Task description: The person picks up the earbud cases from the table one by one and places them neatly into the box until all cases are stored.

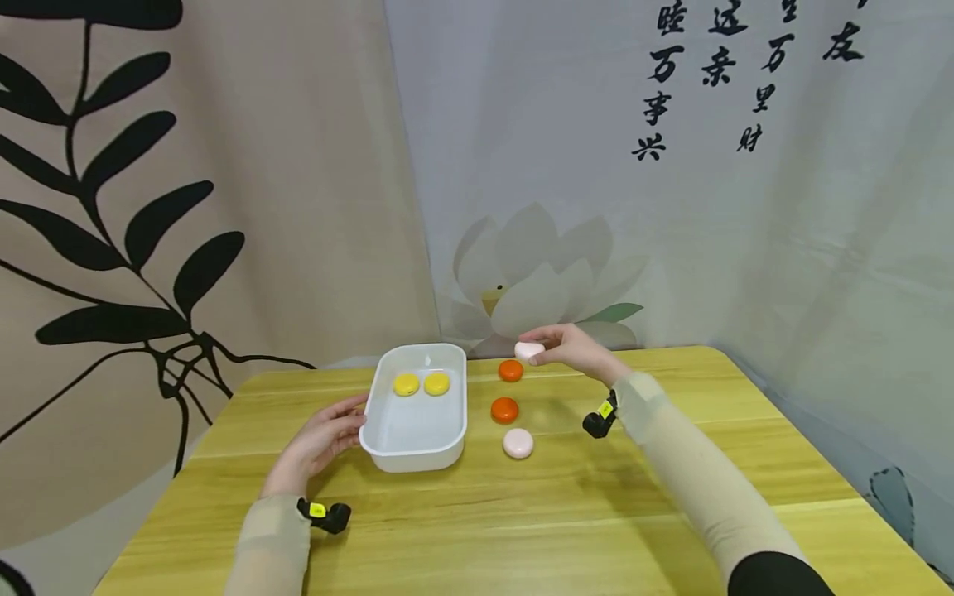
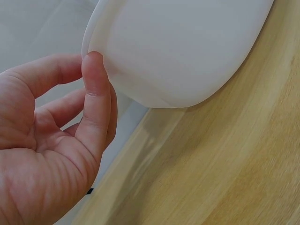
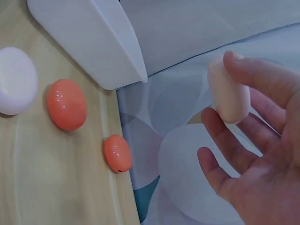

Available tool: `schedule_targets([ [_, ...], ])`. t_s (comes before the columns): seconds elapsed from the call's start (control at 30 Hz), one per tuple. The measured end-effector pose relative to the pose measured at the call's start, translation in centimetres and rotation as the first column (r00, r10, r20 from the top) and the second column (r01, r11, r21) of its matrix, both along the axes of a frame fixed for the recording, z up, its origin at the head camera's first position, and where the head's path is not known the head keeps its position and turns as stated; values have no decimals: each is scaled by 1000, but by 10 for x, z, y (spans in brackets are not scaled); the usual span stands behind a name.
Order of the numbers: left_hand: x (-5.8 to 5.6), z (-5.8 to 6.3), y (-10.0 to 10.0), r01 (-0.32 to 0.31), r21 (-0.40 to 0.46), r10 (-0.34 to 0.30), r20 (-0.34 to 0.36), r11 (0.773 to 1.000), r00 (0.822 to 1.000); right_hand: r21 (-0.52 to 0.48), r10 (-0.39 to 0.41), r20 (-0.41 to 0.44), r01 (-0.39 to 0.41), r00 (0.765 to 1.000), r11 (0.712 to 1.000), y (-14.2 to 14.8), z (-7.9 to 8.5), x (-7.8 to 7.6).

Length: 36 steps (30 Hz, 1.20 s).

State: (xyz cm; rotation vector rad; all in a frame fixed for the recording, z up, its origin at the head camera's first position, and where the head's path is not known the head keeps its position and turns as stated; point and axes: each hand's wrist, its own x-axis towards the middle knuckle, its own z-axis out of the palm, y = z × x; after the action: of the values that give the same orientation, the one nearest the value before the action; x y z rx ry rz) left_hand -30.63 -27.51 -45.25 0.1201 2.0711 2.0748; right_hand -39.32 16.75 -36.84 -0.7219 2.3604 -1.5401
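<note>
My left hand (image 1: 322, 443) holds the near-left side of a white rectangular tray (image 1: 414, 455), its thumb and fingers at the rim and outer wall. Two yellow rounded discs (image 1: 436, 383) lie inside toward the tray's far end. Beyond the right side of the tray, my right hand (image 1: 577, 352) pinches a pale pink rounded disc (image 3: 228, 93) between thumb and fingers, raised above the table's far edge. Below it on the table are two glossy orange discs (image 1: 504, 410) and a second pale pink disc (image 1: 517, 444), in a rough row beside the tray.
The wooden table (image 1: 462, 538) ends just behind the tray and the raised hand. A printed curtain (image 1: 313, 182) with plants, a lotus and black characters hangs close behind it. Each wrist carries a small black camera (image 1: 328, 516).
</note>
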Motion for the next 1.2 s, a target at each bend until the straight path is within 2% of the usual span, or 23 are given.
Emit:
schedule_targets([
  [0.27,-2,0,2,-8,8,8,-5,1000,1000,17,8,2,-8,1000,1000,-2,16,-3],
  [0.5,-2,0,1,10,9,-10,-6,1000,1000,17,5,3,-5,1000,1000,-4,20,-2],
  [0.8,-3,-3,1,-6,11,6,2,1000,1000,12,11,8,-11,1000,1000,-11,28,-3],
  [1.2,-1,-1,1,-19,9,19,11,1000,1000,95,-2,-20,4,1000,995,-27,39,-6],
])
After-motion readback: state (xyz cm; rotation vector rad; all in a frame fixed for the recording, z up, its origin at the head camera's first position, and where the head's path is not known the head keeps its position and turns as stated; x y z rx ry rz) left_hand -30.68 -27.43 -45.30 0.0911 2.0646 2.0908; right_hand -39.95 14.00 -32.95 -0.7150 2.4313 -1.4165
